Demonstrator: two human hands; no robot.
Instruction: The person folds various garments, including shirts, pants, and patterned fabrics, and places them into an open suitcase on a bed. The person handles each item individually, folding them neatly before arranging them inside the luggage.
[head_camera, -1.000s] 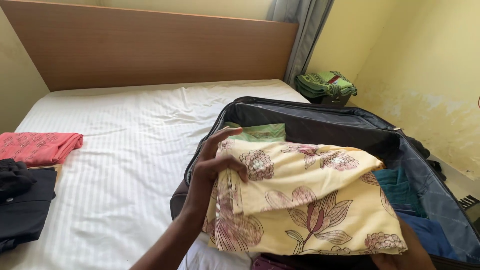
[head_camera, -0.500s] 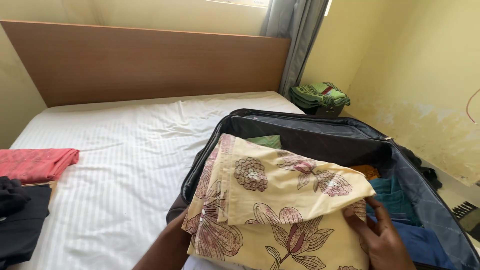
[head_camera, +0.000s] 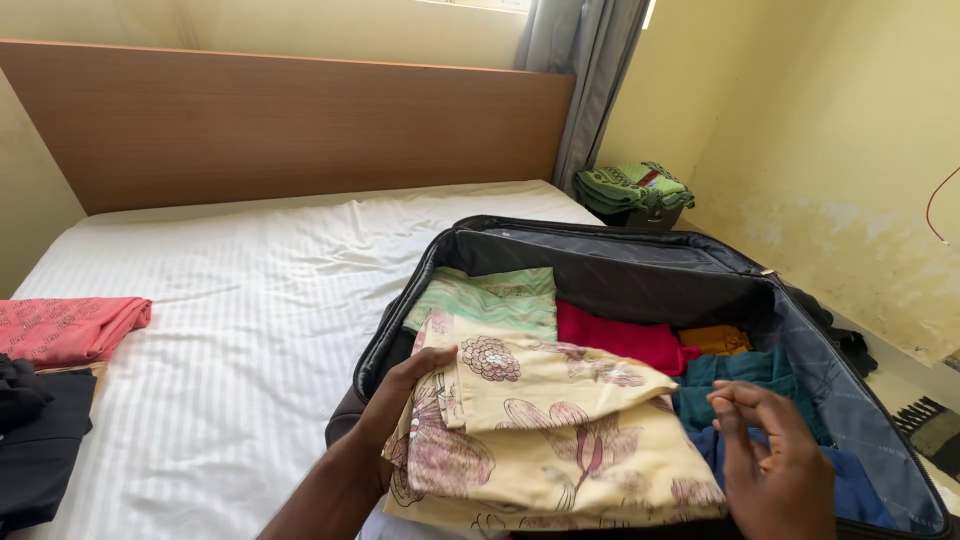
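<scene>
Left edge of the bed: one black garment (head_camera: 35, 440), loosely heaped; one folded pink-red garment (head_camera: 65, 328) just beyond it. Both lie on the white striped bedsheet (head_camera: 240, 330), well apart from the luggage.

Centre: one open dark suitcase (head_camera: 620, 265) on the bed. Left hand (head_camera: 400, 395), fingers curled around the left edge of one folded cream floral cloth (head_camera: 545, 435), which rests on top of the packed clothes at the near side of the case. Beneath and beyond it: one pale green patterned fold (head_camera: 490, 298), one red piece (head_camera: 620, 338), one mustard piece (head_camera: 715, 340), teal and blue items (head_camera: 760, 375), count unclear.

Right: right hand (head_camera: 775, 465), fingers loosely bent, gripping nothing, just beside the cloth's right edge.

Risk: held on one side only, the cloth's loose top flap could unfold or slide.

Far corner: one stack of green folded fabric (head_camera: 632, 187).
</scene>
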